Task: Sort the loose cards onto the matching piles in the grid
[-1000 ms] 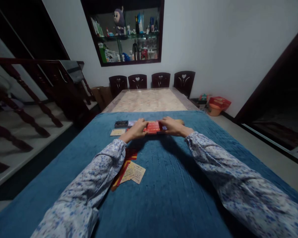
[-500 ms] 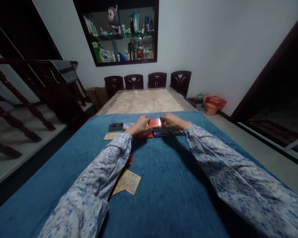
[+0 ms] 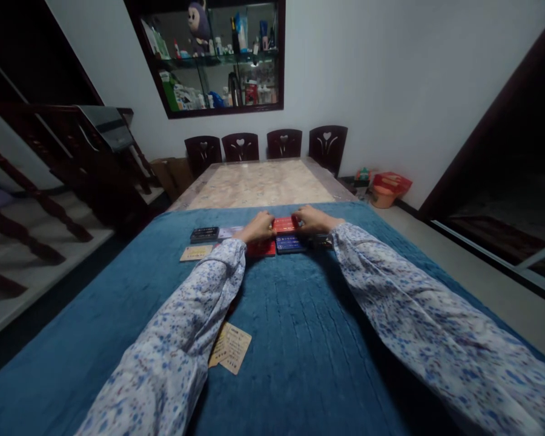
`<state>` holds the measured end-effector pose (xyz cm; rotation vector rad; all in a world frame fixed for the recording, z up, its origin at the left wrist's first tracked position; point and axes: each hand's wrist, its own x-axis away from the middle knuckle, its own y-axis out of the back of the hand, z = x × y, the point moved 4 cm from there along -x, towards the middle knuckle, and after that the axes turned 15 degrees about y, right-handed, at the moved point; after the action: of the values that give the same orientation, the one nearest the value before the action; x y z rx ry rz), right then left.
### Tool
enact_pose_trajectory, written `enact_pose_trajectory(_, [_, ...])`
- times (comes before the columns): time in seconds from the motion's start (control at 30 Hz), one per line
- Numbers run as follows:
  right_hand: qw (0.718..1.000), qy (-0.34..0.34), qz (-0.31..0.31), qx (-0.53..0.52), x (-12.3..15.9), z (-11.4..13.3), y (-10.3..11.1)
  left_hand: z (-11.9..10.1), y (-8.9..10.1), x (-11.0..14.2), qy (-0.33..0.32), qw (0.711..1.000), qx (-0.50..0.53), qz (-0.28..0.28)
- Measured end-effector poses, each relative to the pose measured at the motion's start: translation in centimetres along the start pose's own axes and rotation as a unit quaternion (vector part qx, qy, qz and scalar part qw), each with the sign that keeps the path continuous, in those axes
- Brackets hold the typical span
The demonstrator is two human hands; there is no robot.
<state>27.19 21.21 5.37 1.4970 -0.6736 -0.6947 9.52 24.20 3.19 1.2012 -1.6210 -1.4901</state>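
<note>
A stack of red cards [image 3: 285,226] lies at the far side of the blue cloth, between my two hands. My left hand [image 3: 260,227] closes on its left edge, and my right hand [image 3: 313,220] on its right edge. Just nearer are another red card stack [image 3: 262,248] and a dark blue card stack [image 3: 290,244]. A black stack [image 3: 320,242] sits partly under my right hand. Left of my hands lie a black card stack [image 3: 204,234], a pale stack [image 3: 228,232] and a cream stack [image 3: 195,252].
Loose cream cards [image 3: 234,349] lie by my left sleeve, partly hidden by it. The blue cloth [image 3: 309,339] covers the near part of the long table [image 3: 263,184]. Several dark chairs [image 3: 284,144] stand along its far end.
Both hands stay at the ends of the red card stack, whose top has lost its bright glare. The view has shifted slightly, and my left sleeve now covers more of the loose cards.
</note>
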Motion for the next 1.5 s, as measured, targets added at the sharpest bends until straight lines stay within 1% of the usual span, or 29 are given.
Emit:
enact_pose_trajectory(0.17, [1.000,-0.005,0.008,-0.008,-0.5,-1.1,-0.9,-0.5,-0.3,-0.4,0.007,1.000,0.000,0.013])
enact_pose_trajectory(0.3, [1.000,-0.015,0.020,0.000,-0.7,-1.6,-1.3,-0.7,-0.4,-0.6,0.008,1.000,-0.002,0.025])
enact_pose_trajectory(0.67, [0.999,-0.017,0.039,-0.010,-0.8,-1.2,-1.3,-0.9,-0.4,-0.8,0.015,0.998,-0.006,0.055])
enact_pose_trajectory(0.9, [0.997,-0.012,0.066,-0.022,-1.0,-1.7,-2.0,-1.3,-0.2,-0.6,0.018,0.997,-0.022,0.078])
enact_pose_trajectory(1.13, [0.997,0.003,0.064,-0.035,-1.1,-2.2,-2.5,-1.3,-0.3,-0.5,0.029,0.995,-0.044,0.090])
enact_pose_trajectory(1.5, [0.998,0.004,0.061,-0.026,-0.9,-2.0,-2.4,-1.7,-0.4,-0.2,0.035,0.992,-0.075,0.098])
